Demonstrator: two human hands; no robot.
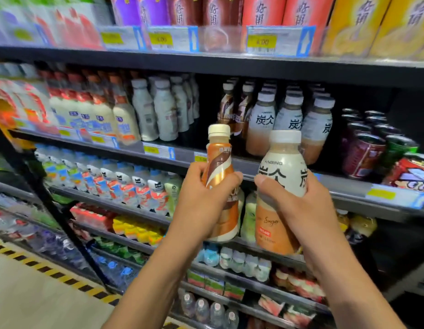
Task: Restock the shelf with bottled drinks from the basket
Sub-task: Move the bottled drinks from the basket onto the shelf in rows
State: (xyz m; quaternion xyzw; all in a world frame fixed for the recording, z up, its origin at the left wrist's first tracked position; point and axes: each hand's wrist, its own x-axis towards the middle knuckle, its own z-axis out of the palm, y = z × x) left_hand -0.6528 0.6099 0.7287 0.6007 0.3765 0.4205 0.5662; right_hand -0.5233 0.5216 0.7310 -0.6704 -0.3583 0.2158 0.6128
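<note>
**Desk:** What does the head camera give you?

**Operator:** A drinks aisle. I see two bare hands raised in front of the middle shelf (348, 186), holding two bottles, one in each.

**Desk:** The left one?

**Operator:** The left grip (201, 200) is curled round the lower half of a swirl bottle (220, 157). It is brown, orange and white with a cream cap, and it is held upright, just in front of the shelf's edge.

**Desk:** And the right?

**Operator:** The right grip (301, 210) is wrapped round the middle of a white-and-orange bottle (283, 167) with a white cap. The thumb lies across the label. It is also upright — just beside the swirl bottle but not touching it, as far as I can tell.

**Desk:** What is on the shelf behind them?

**Operator:** Three white-label bottles (289, 115) stand across the front row, with the same label as the one in the right grip. More caps show in the rows behind them. Just left of those are two brown bottles (226, 108) at the front, with more behind that I can't count. To the right are dark red and green cans (363, 153), too blurred to count.

**Desk:** Anything else?

**Operator:** Three yellow price tags (262, 41) on the rail of the shelf above, and one strip of black-and-yellow tape (51, 273) on the floor at lower left.
</note>
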